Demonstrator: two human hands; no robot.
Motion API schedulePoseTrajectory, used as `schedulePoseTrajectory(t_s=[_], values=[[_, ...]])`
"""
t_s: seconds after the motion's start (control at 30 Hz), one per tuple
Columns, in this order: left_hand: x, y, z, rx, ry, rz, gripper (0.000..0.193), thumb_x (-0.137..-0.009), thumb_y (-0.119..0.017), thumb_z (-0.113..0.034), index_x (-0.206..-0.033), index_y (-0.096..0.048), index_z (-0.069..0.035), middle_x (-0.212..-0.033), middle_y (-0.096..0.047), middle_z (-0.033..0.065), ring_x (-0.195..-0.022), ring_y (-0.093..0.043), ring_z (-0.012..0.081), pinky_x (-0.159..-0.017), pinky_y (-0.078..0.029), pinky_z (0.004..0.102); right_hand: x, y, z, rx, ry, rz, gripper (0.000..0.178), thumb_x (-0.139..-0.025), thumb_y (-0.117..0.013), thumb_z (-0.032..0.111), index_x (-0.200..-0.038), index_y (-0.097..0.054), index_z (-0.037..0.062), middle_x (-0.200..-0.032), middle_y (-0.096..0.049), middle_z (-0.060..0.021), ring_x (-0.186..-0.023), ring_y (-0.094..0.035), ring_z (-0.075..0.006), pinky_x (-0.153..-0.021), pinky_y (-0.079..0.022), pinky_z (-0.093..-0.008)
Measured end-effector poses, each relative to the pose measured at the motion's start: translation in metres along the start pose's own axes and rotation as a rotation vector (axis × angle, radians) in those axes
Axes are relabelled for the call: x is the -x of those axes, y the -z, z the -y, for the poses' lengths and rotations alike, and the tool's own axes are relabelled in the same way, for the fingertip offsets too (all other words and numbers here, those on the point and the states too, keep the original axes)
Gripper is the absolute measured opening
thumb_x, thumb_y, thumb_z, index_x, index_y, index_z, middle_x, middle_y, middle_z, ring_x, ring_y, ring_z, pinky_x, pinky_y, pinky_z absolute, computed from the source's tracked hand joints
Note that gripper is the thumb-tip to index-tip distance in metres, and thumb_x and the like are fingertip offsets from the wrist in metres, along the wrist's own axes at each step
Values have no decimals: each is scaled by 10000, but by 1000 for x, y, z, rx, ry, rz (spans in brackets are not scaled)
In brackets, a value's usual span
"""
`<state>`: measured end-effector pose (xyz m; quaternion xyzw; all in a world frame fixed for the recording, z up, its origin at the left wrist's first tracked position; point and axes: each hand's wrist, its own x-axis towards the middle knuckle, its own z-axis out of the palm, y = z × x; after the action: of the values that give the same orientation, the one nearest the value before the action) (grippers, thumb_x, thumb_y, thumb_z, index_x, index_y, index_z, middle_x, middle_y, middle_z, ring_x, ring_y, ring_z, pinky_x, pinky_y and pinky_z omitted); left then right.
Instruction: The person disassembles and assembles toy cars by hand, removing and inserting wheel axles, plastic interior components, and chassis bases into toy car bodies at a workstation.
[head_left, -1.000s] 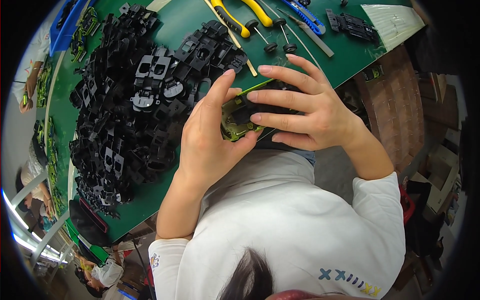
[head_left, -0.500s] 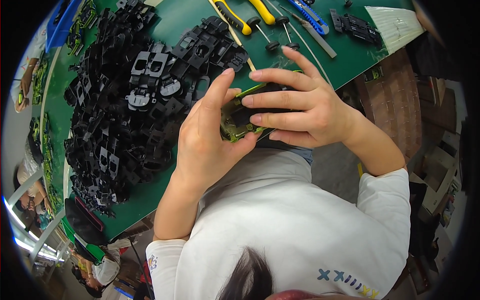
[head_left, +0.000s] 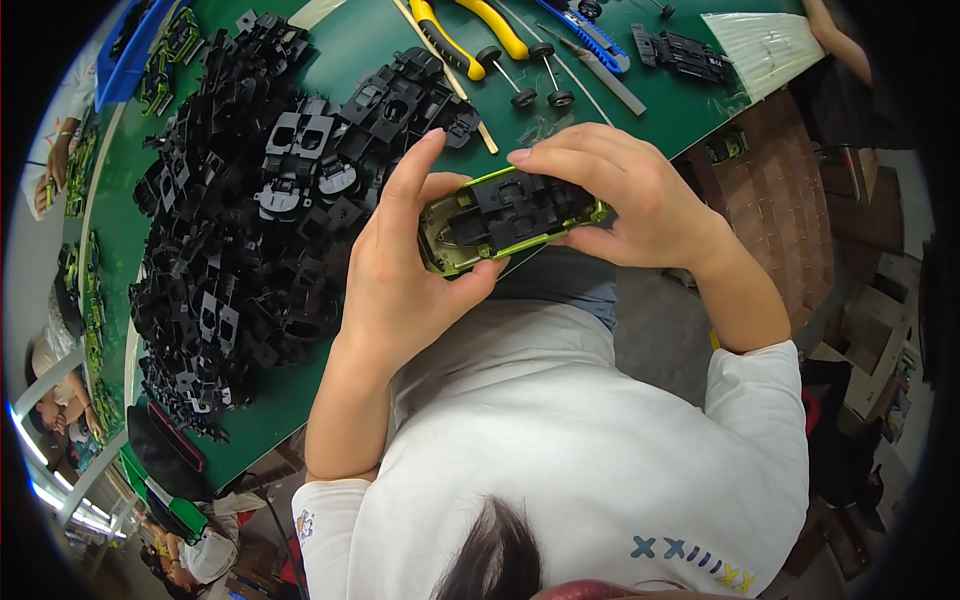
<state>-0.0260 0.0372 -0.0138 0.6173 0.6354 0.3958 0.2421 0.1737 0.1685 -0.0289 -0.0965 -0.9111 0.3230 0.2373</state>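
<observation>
Between my two hands is a green toy car body (head_left: 545, 238), turned with its hollow underside up. A black plastic interior piece (head_left: 515, 210) sits inside the shell. My left hand (head_left: 400, 250) grips one end, thumb on the near edge and fingers along the far side. My right hand (head_left: 625, 190) holds the other end, fingers over the far edge and thumb below. A big heap of black plastic car parts (head_left: 225, 230) lies left of my hands. Just beyond the car, two pairs of black wheels on thin axles (head_left: 523, 98) rest on the table.
Yellow-and-black pliers (head_left: 470, 35), a wooden stick (head_left: 490, 137), a blue utility knife (head_left: 600, 40) and a black chassis (head_left: 685, 55) lie on the green table (head_left: 640, 130). A blue bin (head_left: 130, 60) stands far left, near rows of green car bodies (head_left: 92, 335). Other people work along the left side.
My right hand has drawn back from over the shell to grip its right end, uncovering the black interior piece. The car has shifted slightly left.
</observation>
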Motion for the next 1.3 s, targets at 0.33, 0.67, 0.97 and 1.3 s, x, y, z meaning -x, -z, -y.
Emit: schedulePoseTrajectory(t_s=[0.33,0.67,0.97,1.3], values=[[53,14,-31,996,463,-153,700,-895,-650,-270,-1387,-265,45,-1302,-496,227,-1178,-539,310,-965,-470,378,12,-17,58,-88,-149,-481,760,-567,-806,18,-1262,-499,52,-1035,-619,-115,-837,-611,-278,-700,-518,-327],[34,15,-4,93,124,13,952,-556,-878,-103,-1381,-407,-43,-1288,-529,130,-1013,-582,200,-755,-483,268,10,-12,31,-143,-109,-154,848,-580,-781,-10,-1347,-420,36,-1079,-620,-119,-985,-595,-247,-869,-472,-346],[22,5,5,-101,43,-29,658,-607,-846,-67,-1192,-553,-9,-1099,-612,134,-883,-626,234,-665,-514,289,-5,14,12,-90,-37,-115,697,-623,-771,52,-1273,-522,62,-1099,-623,-93,-1060,-566,-270,-937,-434,-380],[21,2,6,-114,32,-48,682,-605,-856,-80,-1216,-562,-11,-1100,-625,132,-886,-632,219,-648,-510,277,-36,29,-48,283,-70,-144,542,-657,-764,101,-1155,-551,69,-1026,-627,-93,-1060,-565,-290,-930,-452,-371]])
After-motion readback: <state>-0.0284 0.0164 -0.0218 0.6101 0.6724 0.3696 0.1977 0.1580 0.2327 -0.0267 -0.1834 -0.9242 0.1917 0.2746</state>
